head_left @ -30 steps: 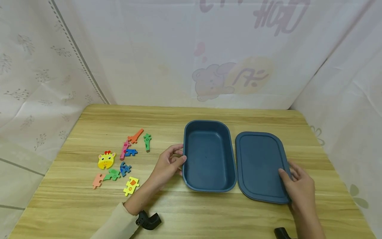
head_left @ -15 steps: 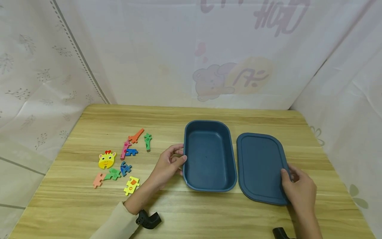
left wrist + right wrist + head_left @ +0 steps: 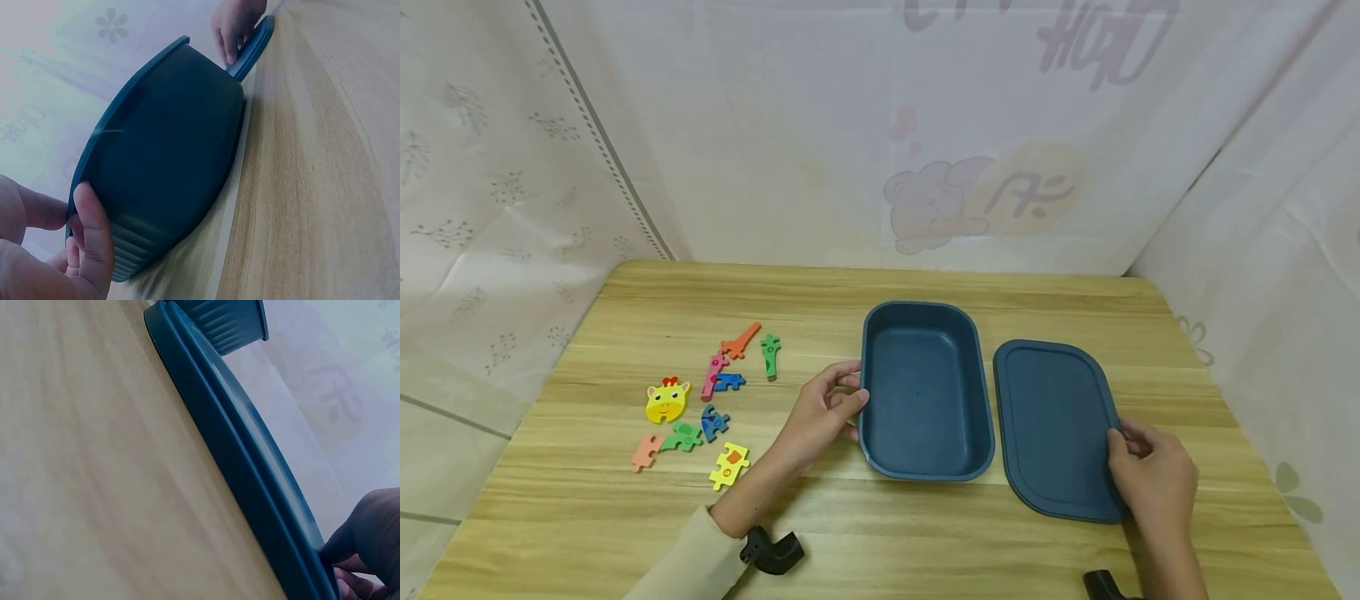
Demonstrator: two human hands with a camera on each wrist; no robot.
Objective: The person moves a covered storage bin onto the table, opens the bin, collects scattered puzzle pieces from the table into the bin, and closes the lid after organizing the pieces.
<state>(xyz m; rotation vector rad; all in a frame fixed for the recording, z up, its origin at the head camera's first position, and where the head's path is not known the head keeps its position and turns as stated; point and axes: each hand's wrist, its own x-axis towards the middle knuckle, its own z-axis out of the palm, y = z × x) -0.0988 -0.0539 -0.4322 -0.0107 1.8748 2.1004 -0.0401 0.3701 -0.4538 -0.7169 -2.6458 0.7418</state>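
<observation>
A dark blue rectangular box (image 3: 925, 400) stands without its lid near the middle of the table, and nothing lies inside it. My left hand (image 3: 823, 410) holds its left wall, thumb at the rim and fingers against the outside, as the left wrist view also shows for the box's side (image 3: 162, 131). To the right lies the matching dark blue lid (image 3: 1056, 425), a narrow gap away from the box. My right hand (image 3: 1153, 479) pinches the lid's right edge near its front corner, thumb on top. In the right wrist view the lid (image 3: 231, 444) lies low along the tabletop.
Several colourful puzzle pieces lie on the left of the wooden table (image 3: 880, 542), among them a yellow giraffe head (image 3: 667, 401), a yellow piece (image 3: 730, 466), a green piece (image 3: 771, 357) and an orange piece (image 3: 742, 341). Patterned cloth (image 3: 820, 133) hangs behind the table.
My right hand has shifted the lid slightly toward me and a little to the right, widening the gap from the box. The left hand and the box have stayed in place.
</observation>
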